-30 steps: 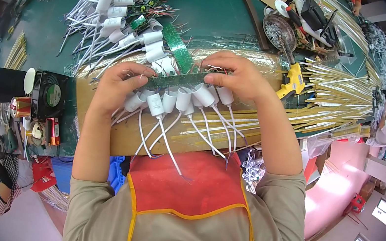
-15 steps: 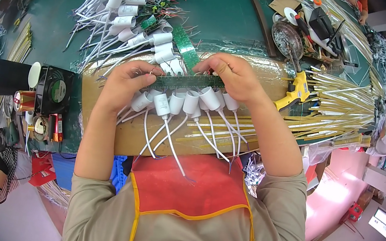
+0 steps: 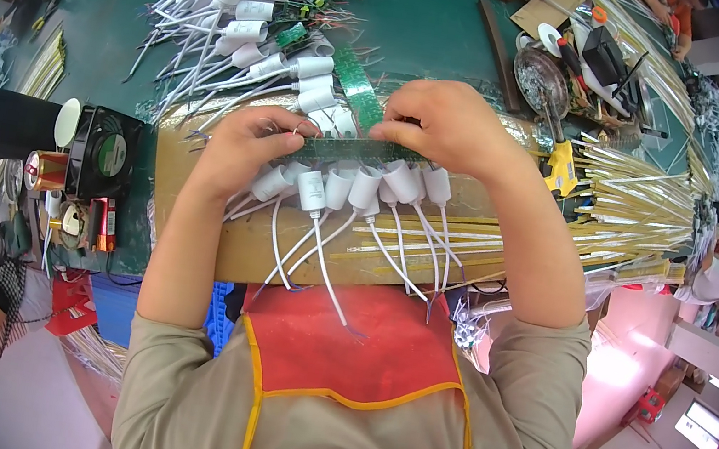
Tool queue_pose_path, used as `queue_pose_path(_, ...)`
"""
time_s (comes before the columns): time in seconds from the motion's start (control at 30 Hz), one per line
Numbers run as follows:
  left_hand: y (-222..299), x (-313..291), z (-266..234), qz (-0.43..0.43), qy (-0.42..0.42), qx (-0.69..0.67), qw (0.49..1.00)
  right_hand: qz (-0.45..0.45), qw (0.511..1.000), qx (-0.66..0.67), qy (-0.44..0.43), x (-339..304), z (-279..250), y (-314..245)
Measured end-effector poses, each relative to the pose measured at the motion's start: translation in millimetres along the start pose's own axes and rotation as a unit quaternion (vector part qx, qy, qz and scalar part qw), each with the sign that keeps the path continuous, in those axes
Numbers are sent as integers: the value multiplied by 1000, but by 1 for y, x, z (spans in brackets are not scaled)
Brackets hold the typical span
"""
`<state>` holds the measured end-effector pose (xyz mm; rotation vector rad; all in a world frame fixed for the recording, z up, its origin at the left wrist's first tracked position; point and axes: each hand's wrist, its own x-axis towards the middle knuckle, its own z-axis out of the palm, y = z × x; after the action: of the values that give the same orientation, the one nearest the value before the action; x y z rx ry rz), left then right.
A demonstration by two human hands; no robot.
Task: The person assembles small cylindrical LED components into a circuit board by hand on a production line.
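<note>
Green circuit strip (image 3: 361, 152) with row of white cylindrical capacitors (image 3: 351, 188), now nearer chest than a second ago, above cardboard-covered bench edge (image 3: 196, 200); left hand (image 3: 245, 147) pinching left end, right hand (image 3: 448, 126) grasping right end; loose capacitor pile (image 3: 261, 15) beyond; black fan (image 3: 105, 154) at left

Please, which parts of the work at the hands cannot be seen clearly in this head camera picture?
- Head view: fingertips of the left hand and right hand curl behind the green circuit strip; the grip is hidden.
- Head view: how the white cylinders join the strip is too small to tell.
- Head view: the pile of white cylinders is cut by the top edge.
</note>
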<state>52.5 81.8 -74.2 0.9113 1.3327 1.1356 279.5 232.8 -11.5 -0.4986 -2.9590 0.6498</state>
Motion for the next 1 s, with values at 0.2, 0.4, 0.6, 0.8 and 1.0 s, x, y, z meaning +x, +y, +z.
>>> queue_pose_path(0.2, 4, -4, -3, 0, 9, -27, 1000, 182, 881, 387, 202, 4, 4, -7)
queue_pose_path(0.4, 6, -2, 1, 15, -11, -34, 999, 30, 982, 141, 123, 24, -7, -21)
queue_pose_path(0.6, 0, -1, -1, 39, -43, -76, 995, 50, 983, 4, -177, 55, -5, -40)
queue_pose_path(0.8, 4, -3, -3, 14, -7, -113, 994, -40, 999, 28, -14, 52, 14, -34)
queue_pose_path(1.0, 10, -4, -2, 3, -13, -157, 988, 77, 924, 308, 212, 49, 20, -31)
